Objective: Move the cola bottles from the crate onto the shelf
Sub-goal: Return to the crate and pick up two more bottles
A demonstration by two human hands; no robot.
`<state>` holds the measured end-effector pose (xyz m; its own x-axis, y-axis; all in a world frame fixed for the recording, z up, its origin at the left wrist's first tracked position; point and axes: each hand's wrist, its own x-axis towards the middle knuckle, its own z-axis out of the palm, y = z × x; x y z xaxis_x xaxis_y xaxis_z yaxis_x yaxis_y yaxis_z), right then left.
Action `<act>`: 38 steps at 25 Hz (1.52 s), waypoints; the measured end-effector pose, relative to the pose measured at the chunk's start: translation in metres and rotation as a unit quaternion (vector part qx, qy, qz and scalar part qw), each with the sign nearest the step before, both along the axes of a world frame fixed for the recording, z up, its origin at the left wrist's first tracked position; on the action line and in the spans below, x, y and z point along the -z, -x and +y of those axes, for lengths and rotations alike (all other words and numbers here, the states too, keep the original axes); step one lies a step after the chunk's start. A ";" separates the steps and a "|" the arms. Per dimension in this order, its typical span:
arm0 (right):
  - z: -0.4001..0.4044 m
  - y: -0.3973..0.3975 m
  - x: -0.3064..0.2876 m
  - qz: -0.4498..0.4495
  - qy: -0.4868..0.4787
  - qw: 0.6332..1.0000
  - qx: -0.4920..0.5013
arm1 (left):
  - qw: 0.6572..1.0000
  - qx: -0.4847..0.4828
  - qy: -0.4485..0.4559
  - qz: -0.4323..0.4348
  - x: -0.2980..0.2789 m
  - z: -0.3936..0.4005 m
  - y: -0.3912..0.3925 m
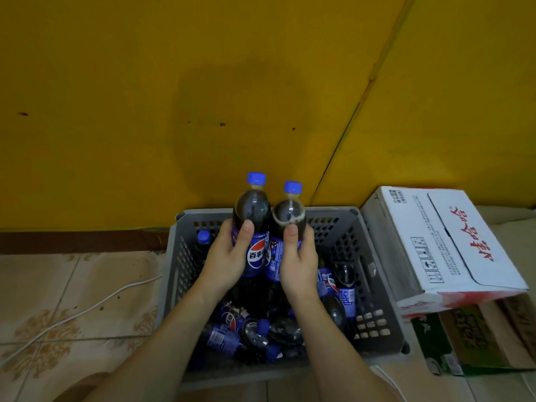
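The crate (374, 248) stands on the floor (72, 285), its far side close to the wall (203, 82). Above the crate's middle, two bottles are held upright side by side & touching: left hand (229, 256) holds the left bottle (251, 216), right hand (298, 262) holds the right bottle (288, 219). In the crate, more bottles (246, 329) lie in a heap at the near side & right side; one bottle (202, 242) stands in the far left corner. Just right of the crate a carton (452, 242) rests on other boxes (478, 338). Left of the crate a cable (87, 309) lies on the floor.
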<state>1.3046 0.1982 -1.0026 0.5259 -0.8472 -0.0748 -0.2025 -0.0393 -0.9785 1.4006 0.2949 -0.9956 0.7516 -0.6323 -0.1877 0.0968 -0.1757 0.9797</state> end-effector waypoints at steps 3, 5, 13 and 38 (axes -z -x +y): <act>-0.005 0.004 -0.047 -0.001 0.013 1.000 0.020 | 1.000 -0.002 0.023 -0.010 -0.042 -0.008 0.005; -0.006 0.009 -0.086 -0.003 0.003 1.000 0.029 | 0.999 -0.009 0.033 -0.002 -0.080 -0.011 0.011; -0.004 0.020 -0.289 -0.020 0.022 0.999 0.035 | 0.998 -0.035 0.046 -0.016 -0.285 -0.010 0.024; 0.103 0.034 -0.733 -0.174 0.047 0.971 -0.155 | 0.973 -0.148 0.104 -0.143 -0.727 0.121 0.059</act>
<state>1.2706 0.3014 -0.2699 0.7367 -0.6385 0.2227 0.1753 -0.1378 -0.9748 1.3411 0.4157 -0.2687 0.9095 -0.3819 0.1640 -0.1678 0.0236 0.9855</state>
